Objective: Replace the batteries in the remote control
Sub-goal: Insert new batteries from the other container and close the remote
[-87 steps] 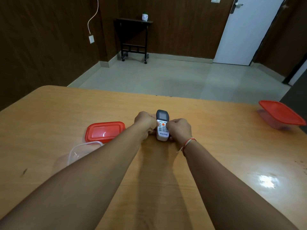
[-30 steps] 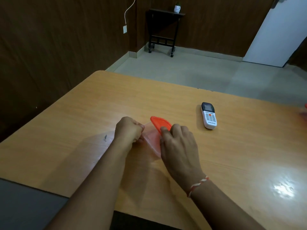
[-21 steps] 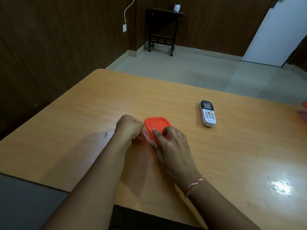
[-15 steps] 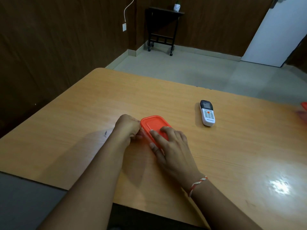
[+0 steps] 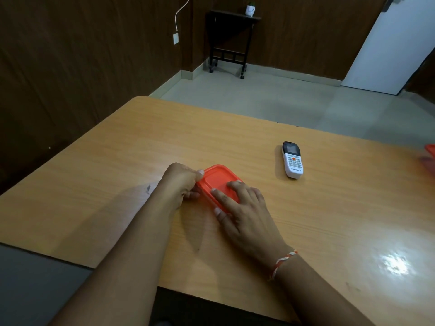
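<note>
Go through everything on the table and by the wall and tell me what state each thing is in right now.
Orange plastic lid: on its container, pressed.
Left hand: grips the lid's left edge.
Right hand: fingers flat on the lid.
White remote control: face up, untouched.
White door: closed.

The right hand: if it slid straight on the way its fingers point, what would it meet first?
The right hand already lies on the orange lid, fingers pointing away and leftward. Past the lid, only bare table shows, up to its far edge. The remote control lies off to the right, probably clear.
</note>
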